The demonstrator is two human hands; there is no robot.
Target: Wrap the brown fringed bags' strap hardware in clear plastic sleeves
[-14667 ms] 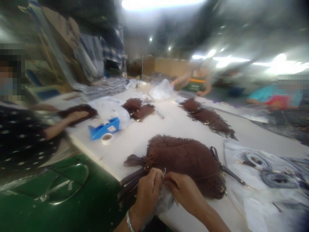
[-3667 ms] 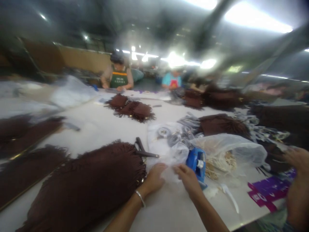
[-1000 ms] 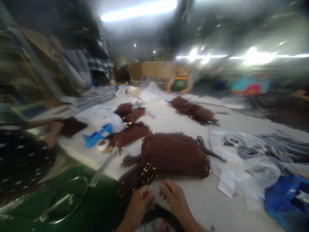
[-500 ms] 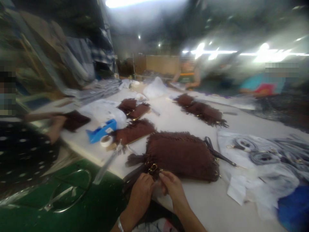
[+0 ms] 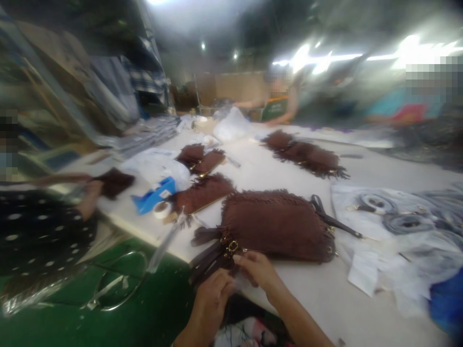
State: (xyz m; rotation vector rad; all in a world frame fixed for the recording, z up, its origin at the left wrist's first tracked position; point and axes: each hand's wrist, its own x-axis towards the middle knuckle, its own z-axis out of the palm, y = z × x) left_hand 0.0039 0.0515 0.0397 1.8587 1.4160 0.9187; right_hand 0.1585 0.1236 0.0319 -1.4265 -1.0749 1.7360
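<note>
A brown fringed bag lies on the white table in front of me. Its dark straps and a gold clasp hang over the near edge. My right hand is curled, its fingertips pinching at the clasp end of the bag. My left hand sits just below it with the fingers closed around the strap bundle. Blur hides exactly what lies between the fingers.
More brown fringed bags lie further out. A blue tape dispenser and a tape roll sit at the left. Bagged grey straps lie at the right. A person in a dotted top works at the left; others sit at the far side.
My hands have shifted slightly: the right one rose to the gold clasp and the left dropped a little lower on the straps. The view tilted down a bit.
</note>
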